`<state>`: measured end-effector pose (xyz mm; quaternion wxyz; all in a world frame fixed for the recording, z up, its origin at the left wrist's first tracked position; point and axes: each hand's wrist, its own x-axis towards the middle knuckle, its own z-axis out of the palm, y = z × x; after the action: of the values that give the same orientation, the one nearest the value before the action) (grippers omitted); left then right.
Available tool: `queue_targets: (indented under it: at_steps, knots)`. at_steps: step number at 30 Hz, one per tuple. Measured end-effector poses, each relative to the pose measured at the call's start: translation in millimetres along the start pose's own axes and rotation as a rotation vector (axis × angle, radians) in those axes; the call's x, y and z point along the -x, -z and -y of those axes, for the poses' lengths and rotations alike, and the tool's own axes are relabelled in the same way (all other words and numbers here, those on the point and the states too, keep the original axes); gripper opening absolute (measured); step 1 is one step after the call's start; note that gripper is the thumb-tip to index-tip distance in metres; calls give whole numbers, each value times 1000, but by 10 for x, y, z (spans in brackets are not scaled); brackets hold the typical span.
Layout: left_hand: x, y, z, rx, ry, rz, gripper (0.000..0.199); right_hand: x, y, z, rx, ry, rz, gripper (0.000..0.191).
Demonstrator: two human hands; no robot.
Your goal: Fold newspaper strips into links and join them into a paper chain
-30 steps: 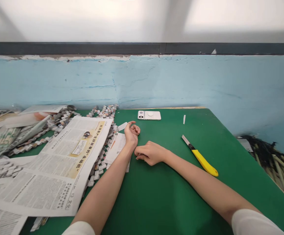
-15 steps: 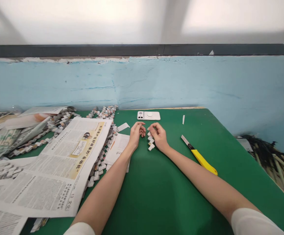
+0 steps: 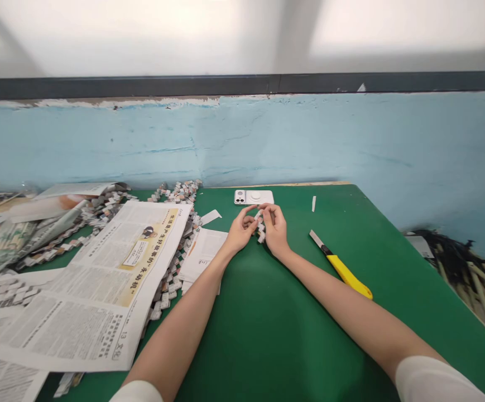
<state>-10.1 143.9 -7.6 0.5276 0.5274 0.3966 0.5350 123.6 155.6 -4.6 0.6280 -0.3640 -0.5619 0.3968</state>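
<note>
Over the middle of the green table (image 3: pixel 275 312), a short zigzag chain of folded paper (image 3: pixel 261 234) hangs between my two hands. My right hand (image 3: pixel 275 230) is closed on it, thumb against fingers. From the other side my left hand (image 3: pixel 243 228) pinches the chain's upper end, its fingertips meeting those of my right hand. The fingers partly hide the top of the chain. Just behind my hands lies a white phone (image 3: pixel 254 197) with a round disc on its back.
Right of my hands lies a yellow utility knife (image 3: pixel 346 273), blade out, with a paper strip (image 3: pixel 313 204) beyond it. Newspaper sheets (image 3: pixel 100 290) cover the left side, over long folded-paper chains (image 3: pixel 179 195). Small paper slips (image 3: pixel 200 254) sit beside my left forearm. A blue wall (image 3: pixel 242 139) stands behind.
My left hand has moved right to meet my right hand and now pinches the paper chain. The chain has lifted slightly and turned between the fingers.
</note>
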Motion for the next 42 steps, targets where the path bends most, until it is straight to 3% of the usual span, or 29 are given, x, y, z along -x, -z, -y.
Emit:
queue_targets:
  at_steps: [4, 10, 19, 25, 32, 42]
  knots:
    - [-25, 72, -23, 177, 67, -75, 47, -54, 20, -18, 15, -36, -104, 29]
    - [-31, 139, -114, 385, 109, -119, 40, -32, -11, -4, -50, -161, 154, 29]
    - [-45, 116, -120, 415, 135, -202, 34, -44, -33, -24, -125, -223, 184, 35]
    - [-45, 107, -88, 419, 93, -249, 49, -27, -51, 12, -172, -251, 207, 40]
    - [-58, 105, -58, 373, 85, -261, 26, -16, -58, 32, -179, -239, 209, 40]
    - [-64, 95, -31, 324, 104, -292, 18, -19, -74, -4, -189, -285, 229, 45]
